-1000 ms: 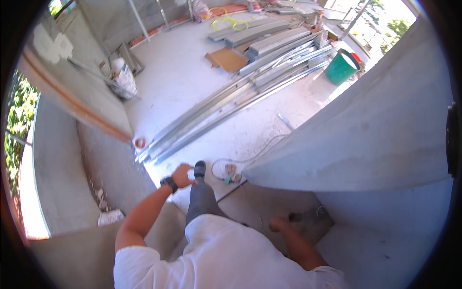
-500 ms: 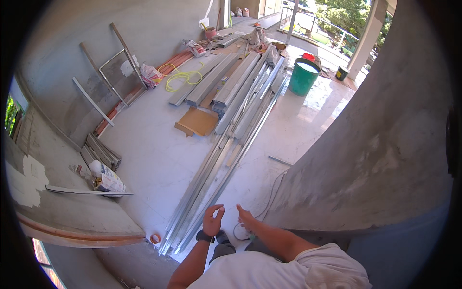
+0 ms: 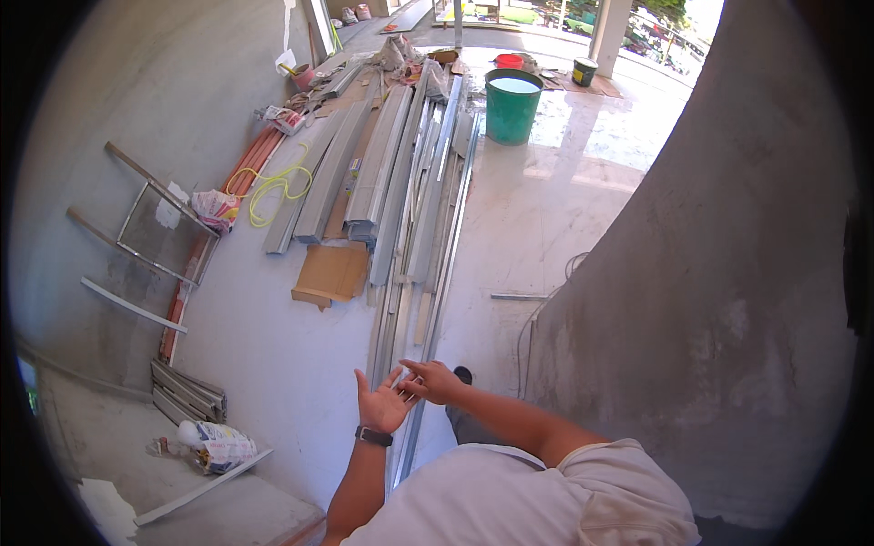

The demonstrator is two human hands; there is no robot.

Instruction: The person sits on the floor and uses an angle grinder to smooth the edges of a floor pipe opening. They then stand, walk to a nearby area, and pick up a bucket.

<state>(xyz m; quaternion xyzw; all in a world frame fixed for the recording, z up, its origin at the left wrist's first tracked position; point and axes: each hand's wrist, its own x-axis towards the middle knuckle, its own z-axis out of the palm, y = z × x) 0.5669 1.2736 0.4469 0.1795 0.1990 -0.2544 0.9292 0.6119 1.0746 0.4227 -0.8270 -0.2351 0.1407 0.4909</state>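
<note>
My left hand (image 3: pixel 382 407) is open, palm up, with its thumb sticking out to the side and a dark watch (image 3: pixel 374 436) on the wrist. My right hand (image 3: pixel 433 382) reaches across from the right and touches the left hand's fingers, its index finger stretched out. I see nothing held in either hand. Below and beyond both hands, long metal profiles (image 3: pixel 388 332) lie lengthwise on the pale floor. Farther off, wider grey channels (image 3: pixel 380 168) are stacked beside them, with a flat piece of cardboard (image 3: pixel 330 272) at their near end.
A green bucket (image 3: pixel 512 114) stands beyond the profiles, near a red tub (image 3: pixel 509 61) and a black bucket (image 3: pixel 584 71). A yellow hose (image 3: pixel 266 196) lies coiled at left. Metal frames (image 3: pixel 159 227) lean on the left wall. A bare plastered wall (image 3: pixel 692 346) rises close at right.
My hands have come together; they were apart before, and now the right touches the left's fingers. My view has turned to the right, and a foot shows farther forward.
</note>
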